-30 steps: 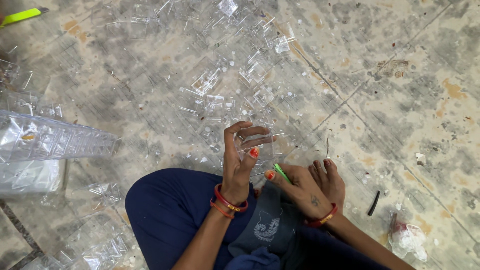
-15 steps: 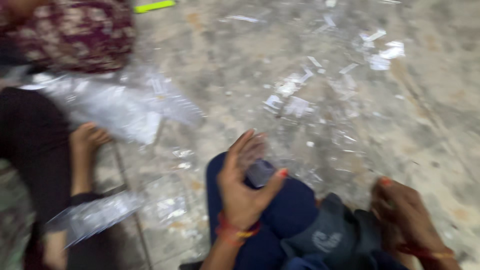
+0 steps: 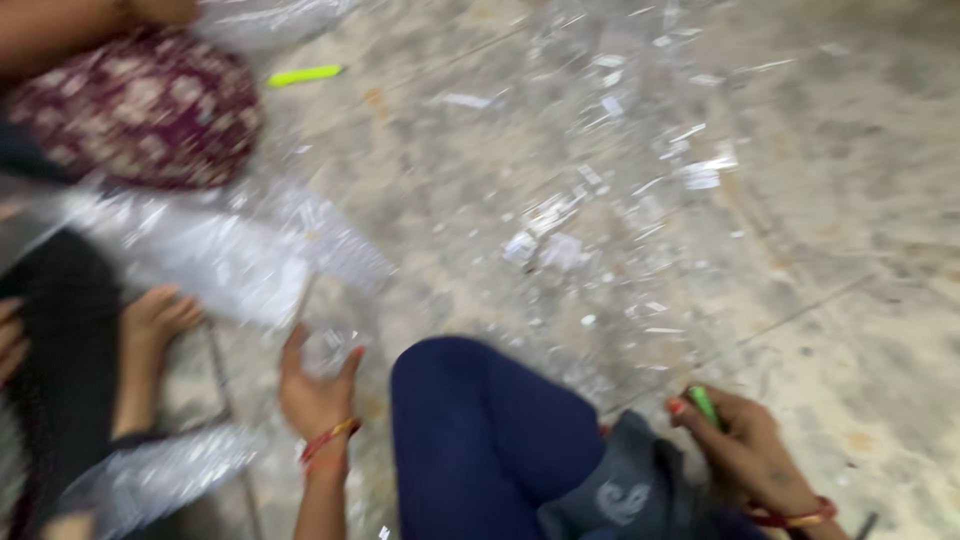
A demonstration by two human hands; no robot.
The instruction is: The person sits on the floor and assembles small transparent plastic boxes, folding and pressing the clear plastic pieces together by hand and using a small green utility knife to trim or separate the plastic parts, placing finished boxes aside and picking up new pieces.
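Clear plastic piece [image 3: 325, 352] sits in the left hand [image 3: 315, 390]'s grip; right hand [image 3: 745, 450] pinches a green tool [image 3: 704, 404].

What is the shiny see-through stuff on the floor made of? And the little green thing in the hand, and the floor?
The see-through pieces look like thin clear plastic: they glint and the floor shows through. The small piece in the left hand looks the same, though blurred. The green thing in the right hand seems smooth, solid plastic; too small to be sure. The floor looks like worn, mottled stone or concrete, matt.
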